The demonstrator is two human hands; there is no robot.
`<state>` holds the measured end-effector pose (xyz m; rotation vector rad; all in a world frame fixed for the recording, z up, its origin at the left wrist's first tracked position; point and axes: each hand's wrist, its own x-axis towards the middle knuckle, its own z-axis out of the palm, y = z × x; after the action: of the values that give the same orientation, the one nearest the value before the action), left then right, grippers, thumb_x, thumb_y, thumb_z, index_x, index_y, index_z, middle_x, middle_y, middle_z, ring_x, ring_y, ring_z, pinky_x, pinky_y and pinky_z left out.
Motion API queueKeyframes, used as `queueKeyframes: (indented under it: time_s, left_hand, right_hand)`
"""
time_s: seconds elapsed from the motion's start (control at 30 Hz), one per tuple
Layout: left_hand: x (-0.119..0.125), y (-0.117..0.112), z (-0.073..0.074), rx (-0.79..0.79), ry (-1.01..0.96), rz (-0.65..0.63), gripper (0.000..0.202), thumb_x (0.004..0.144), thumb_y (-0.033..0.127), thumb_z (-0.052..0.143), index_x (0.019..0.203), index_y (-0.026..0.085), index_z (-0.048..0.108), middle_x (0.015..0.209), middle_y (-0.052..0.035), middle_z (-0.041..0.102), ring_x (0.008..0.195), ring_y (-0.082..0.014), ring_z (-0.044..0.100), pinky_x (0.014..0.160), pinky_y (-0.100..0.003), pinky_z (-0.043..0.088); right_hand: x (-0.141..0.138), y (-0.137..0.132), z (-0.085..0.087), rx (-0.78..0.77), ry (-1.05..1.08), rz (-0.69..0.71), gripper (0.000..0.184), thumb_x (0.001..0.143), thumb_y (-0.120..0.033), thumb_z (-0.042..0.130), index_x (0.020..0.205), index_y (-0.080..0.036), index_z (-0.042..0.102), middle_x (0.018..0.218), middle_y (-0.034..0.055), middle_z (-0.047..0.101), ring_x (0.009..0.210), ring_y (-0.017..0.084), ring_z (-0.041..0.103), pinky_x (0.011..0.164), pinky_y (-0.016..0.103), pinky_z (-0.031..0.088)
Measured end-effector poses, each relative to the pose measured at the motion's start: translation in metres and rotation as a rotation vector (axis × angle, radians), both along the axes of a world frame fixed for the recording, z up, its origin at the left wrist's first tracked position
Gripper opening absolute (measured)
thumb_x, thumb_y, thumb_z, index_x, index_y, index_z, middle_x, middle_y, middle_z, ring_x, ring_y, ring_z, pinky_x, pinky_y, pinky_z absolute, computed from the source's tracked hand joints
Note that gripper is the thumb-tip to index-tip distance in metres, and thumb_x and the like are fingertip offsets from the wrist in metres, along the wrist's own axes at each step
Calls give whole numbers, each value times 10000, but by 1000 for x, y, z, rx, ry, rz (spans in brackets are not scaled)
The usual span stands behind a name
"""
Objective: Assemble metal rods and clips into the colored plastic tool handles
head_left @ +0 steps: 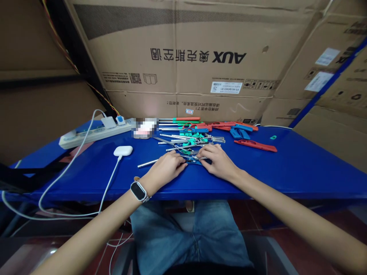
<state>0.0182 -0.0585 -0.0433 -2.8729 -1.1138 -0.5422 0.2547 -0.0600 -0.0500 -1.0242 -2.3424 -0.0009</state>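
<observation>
My left hand [169, 168] is closed on a long-nosed lighter in the middle of the table, near its front edge. The lighter's thin metal tube [147, 163] sticks out to the left from under that hand. Part of its blue handle shell [197, 162] shows between my hands. My right hand [218, 162] pinches at the handle from the right; what lies between its fingertips is too small to make out. Just beyond my hands is a pile of metal tubes with green parts [189, 142], thin wires and clear pieces [219, 139].
Red handle shells [255, 145] and blue ones [239, 131] lie at the back right. Behind them stands a cardboard wall [186, 76]. A white power strip [97, 133], a blurred phone [145, 129] and a white case on a cable [123, 151] are to the left.
</observation>
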Motion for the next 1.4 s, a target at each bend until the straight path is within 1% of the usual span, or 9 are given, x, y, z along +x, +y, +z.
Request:
queueKeyframes:
  time_s: [0.13,0.27,0.5,0.73,0.87,1.03,1.23,1.3,1.4]
  left_hand:
    - [2,2,5,60,-76,31,263,981,319,545,836,144,676,760,-59,645,804,-214,572,747,-336,488]
    - [14,7,9,159,-109,-3,214,975,295,550,1063,145,674,917,-81,624,946,-245,537,847,-386,489]
    - [24,8,5,79,-44,-23,226,987,274,526,982,143,711,952,-83,599,937,-243,528,839,-389,479]
    - [13,6,1,98,-8,-94,270,1005,259,493,1165,172,692,975,-80,601,938,-227,530,830,-368,493]
    - [12,6,1,113,9,-108,277,1012,247,472,1159,179,697,975,-83,594,923,-222,525,812,-360,489]
    - [11,5,0,138,15,-108,277,1011,253,471,1161,205,698,1025,-89,595,945,-231,535,800,-368,488]
    - [11,21,3,53,-51,-176,286,974,358,552,1182,193,659,1227,-103,583,1160,-268,535,998,-437,463]
    - [11,29,5,-8,-48,-204,318,955,368,583,1208,183,637,1183,-103,600,1132,-260,557,992,-420,473]
    - [12,34,6,-18,-39,-217,242,969,344,553,1091,174,674,1091,-96,606,1066,-246,575,960,-397,483]
  right_hand:
    - [0,0,-1,24,-10,12,99,926,-162,540,899,-203,625,1003,74,697,966,222,613,842,362,362]
    - [0,-1,-1,36,-32,4,91,919,-153,540,883,-202,607,1013,76,687,954,222,605,839,361,371]
    - [0,0,-2,29,-11,2,81,899,-147,571,868,-196,627,996,70,691,947,216,621,827,359,373]
    - [4,0,-1,57,34,26,109,889,-161,619,908,-192,722,947,51,706,890,189,641,828,354,400]
    - [7,-6,1,-10,0,-8,159,889,-161,616,973,-208,742,959,53,711,905,200,657,829,367,422]
    - [5,-12,-2,-14,47,-30,161,911,-155,591,951,-199,741,994,73,701,953,211,656,856,364,491]
    - [3,-10,-2,-7,20,-11,147,918,-144,566,935,-172,710,983,90,686,940,216,643,860,365,532]
    - [3,-7,0,-5,-5,-13,133,908,-139,573,934,-169,700,980,92,684,935,222,641,849,369,534]
    - [3,-2,3,-1,-26,-14,115,898,-137,581,931,-169,686,972,89,680,931,227,636,848,375,529]
